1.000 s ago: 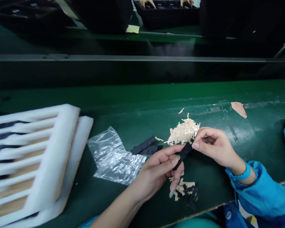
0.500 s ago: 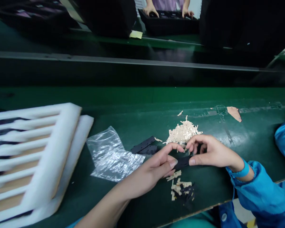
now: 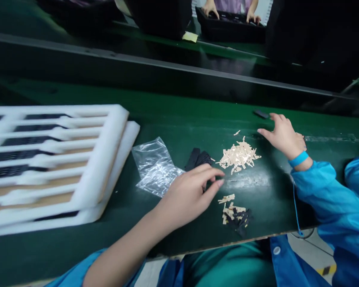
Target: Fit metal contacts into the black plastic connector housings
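My right hand [image 3: 283, 137] is over the far side of the green bench, its thumb and fingers spread and nothing between them. Just beyond its fingertips lies a small black flat piece [image 3: 261, 114]. My left hand [image 3: 194, 189] is beside several black strips [image 3: 199, 157], partly covering them. Its thumb and index finger are apart, and no held piece shows. Between the hands lies a pile of small cream-coloured pieces [image 3: 239, 155]. Closer to me are more cream bits [image 3: 231, 211] mixed with black scraps [image 3: 241, 221].
White foam trays [image 3: 124, 137] with black parts in their slots are stacked at left. A clear plastic bag [image 3: 155, 167] lies beside my left hand. Across a raised rail [image 3: 179, 68], another person's hands [image 3: 212, 8] rest on a black bin [image 3: 230, 30].
My hands, earlier together around a black piece, are now apart. The right has moved away toward the back, where a black piece now lies. The left has come nearer the black strips. The view has shifted.
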The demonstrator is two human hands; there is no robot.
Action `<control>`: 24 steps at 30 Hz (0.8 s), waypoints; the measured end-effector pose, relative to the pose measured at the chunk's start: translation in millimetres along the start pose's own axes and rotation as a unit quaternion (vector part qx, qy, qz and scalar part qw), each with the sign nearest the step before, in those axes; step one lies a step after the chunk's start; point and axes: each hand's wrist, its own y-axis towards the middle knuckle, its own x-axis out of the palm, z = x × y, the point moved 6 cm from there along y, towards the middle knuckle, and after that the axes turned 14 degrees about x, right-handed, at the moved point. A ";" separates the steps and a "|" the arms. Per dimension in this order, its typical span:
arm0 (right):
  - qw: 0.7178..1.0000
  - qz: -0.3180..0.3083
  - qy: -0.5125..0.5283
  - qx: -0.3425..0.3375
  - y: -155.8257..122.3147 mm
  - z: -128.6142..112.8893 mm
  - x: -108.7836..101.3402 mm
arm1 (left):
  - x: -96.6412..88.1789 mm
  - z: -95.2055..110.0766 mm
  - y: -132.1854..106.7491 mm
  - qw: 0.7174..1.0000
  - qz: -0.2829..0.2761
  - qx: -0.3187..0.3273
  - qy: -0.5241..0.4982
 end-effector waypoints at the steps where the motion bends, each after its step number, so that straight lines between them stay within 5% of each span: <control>1: 0.999 -0.003 0.011 -0.034 -15.4 -4.0 0.3 | 6.9 0.6 -6.2 1.000 -0.024 0.012 0.008; 6: 0.933 -0.268 0.134 -0.197 -137.2 -45.4 19.0 | 31.8 -2.4 -22.7 0.996 -0.067 0.026 0.045; 9: 0.918 -0.330 0.064 -0.209 -174.7 -58.8 32.5 | 31.7 -2.2 -20.4 0.997 -0.064 0.023 0.046; 12: 0.911 -0.356 0.072 -0.197 -173.1 -61.8 39.8 | 27.2 0.7 -13.1 0.997 -0.078 0.020 0.016; 19: 0.864 -0.395 0.295 -0.101 -149.3 -54.5 35.3 | 25.9 6.4 7.2 0.991 -0.085 0.001 -0.106; 24: 0.851 -0.406 0.317 -0.102 -146.7 -49.5 34.1 | 29.6 1.5 9.1 0.992 -0.088 -0.020 -0.091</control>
